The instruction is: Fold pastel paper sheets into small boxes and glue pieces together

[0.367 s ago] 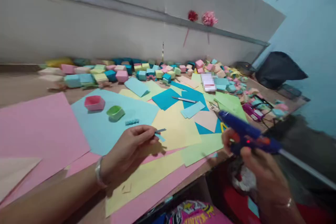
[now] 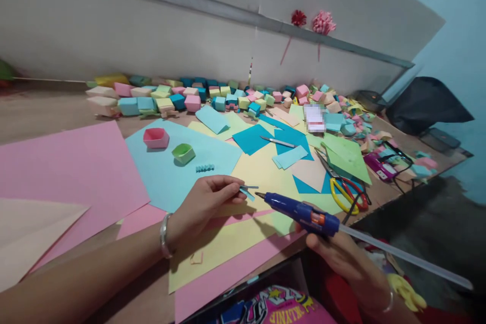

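Observation:
My left hand (image 2: pixel 216 195) pinches a thin blue paper strip (image 2: pixel 248 193), folded so that two ends stick out to the right. In my right hand (image 2: pixel 330 248) is a blue hot glue gun (image 2: pixel 299 212), its nozzle pointing left, close to the strip's ends. A long translucent glue stick (image 2: pixel 406 255) juts out of its back. Whether nozzle and strip touch, I cannot tell. Just beyond my left hand, a small crimped blue paper piece (image 2: pixel 205 167) lies on a light blue sheet (image 2: pixel 220 149), near a green paper box (image 2: pixel 183 153) and a pink paper box (image 2: pixel 156 137).
Scissors (image 2: pixel 343 187) with yellow and red handles lie right of the glue gun. A craft knife (image 2: pixel 278 141) rests on dark blue paper. Several small paper boxes (image 2: pixel 129 106) line the wall. A phone (image 2: pixel 314 118) and a purple device with a cord (image 2: pixel 380 166) are farther right.
The glue gun has swung left and down, bringing its nozzle beside the strip. My left hand still pinches the strip. The view has shifted, and the scissors are now uncovered.

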`<state>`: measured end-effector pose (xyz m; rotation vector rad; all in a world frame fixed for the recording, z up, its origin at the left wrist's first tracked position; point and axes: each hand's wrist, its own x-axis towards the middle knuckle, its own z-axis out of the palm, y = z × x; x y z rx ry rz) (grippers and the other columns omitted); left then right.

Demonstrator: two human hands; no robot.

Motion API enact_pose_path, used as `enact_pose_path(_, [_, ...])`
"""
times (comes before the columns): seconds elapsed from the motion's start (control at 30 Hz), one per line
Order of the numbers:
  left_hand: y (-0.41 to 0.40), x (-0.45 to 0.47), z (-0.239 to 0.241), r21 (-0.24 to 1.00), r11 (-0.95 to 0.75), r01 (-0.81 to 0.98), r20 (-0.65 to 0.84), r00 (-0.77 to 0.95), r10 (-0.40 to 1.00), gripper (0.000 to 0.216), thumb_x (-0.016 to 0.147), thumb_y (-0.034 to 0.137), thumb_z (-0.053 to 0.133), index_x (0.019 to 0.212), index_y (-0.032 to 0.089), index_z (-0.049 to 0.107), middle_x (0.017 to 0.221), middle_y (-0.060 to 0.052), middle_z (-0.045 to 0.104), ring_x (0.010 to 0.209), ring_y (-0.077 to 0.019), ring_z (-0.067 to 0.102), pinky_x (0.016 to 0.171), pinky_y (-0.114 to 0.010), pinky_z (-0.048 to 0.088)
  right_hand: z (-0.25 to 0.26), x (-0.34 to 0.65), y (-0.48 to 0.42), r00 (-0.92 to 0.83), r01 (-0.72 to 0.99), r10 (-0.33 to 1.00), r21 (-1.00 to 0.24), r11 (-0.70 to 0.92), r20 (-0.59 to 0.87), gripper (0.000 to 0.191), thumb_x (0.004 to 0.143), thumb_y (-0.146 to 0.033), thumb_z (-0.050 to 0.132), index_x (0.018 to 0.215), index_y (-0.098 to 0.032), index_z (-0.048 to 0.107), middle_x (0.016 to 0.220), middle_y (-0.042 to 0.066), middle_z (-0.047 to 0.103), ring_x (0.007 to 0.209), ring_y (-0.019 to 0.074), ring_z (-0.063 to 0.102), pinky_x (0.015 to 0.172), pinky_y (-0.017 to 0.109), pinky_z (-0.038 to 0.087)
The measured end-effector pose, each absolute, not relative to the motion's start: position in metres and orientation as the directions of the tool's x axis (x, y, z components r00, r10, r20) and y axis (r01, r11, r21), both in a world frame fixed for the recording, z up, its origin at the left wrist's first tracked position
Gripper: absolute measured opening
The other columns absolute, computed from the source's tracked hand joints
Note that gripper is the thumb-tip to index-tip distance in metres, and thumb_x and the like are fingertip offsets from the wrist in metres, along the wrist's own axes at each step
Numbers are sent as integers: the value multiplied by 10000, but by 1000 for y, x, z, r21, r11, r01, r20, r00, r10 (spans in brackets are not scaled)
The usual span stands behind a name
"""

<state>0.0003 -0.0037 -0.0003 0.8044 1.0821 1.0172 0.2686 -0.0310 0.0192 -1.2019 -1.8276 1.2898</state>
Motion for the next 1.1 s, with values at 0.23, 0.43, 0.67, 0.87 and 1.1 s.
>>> enact_pose_path(0.23, [-5,4,2,915,339,-218,-321,112,940,279,739,317,767,930,117,730,726,-68,720,635,-137,658,595,-235,545,-3,268,-27,-434,422,895,-900,106,-98,398,815,-599,602,909,-215,564,818,19,576,720,160,536,613,259,460])
enact_pose_path(0.43, [-5,4,3,917,346,-199,-326,125,937,241,734,297,767,888,115,735,685,-46,703,595,-117,645,561,-210,541,-6,265,-24,-449,453,890,-878,153,-76,432,819,-631,571,924,-212,574,788,19,571,683,161,523,580,265,458])
enact_pose_path(0.67, [-6,4,5,912,360,-197,-333,156,930,296,728,333,768,908,104,716,681,-51,702,564,-158,665,542,-266,562,-3,262,-21,-458,521,888,-822,230,-41,393,842,-606,549,935,-226,595,790,22,585,678,178,527,569,288,465])
enact_pose_path(0.87, [-5,4,5,913,366,-180,-339,164,926,264,748,289,749,926,97,710,660,-56,705,584,-158,673,550,-250,553,4,259,-22,-479,531,877,-800,277,-14,318,858,-561,550,899,-249,597,764,19,577,652,178,521,550,290,468])
enact_pose_path(1.1, [-6,5,5,929,337,-157,-308,180,934,272,755,319,737,902,93,704,630,-54,689,553,-165,660,544,-280,557,14,265,-24,-490,571,870,-778,263,-66,358,858,-565,539,870,-211,596,797,28,600,695,174,551,623,280,482])
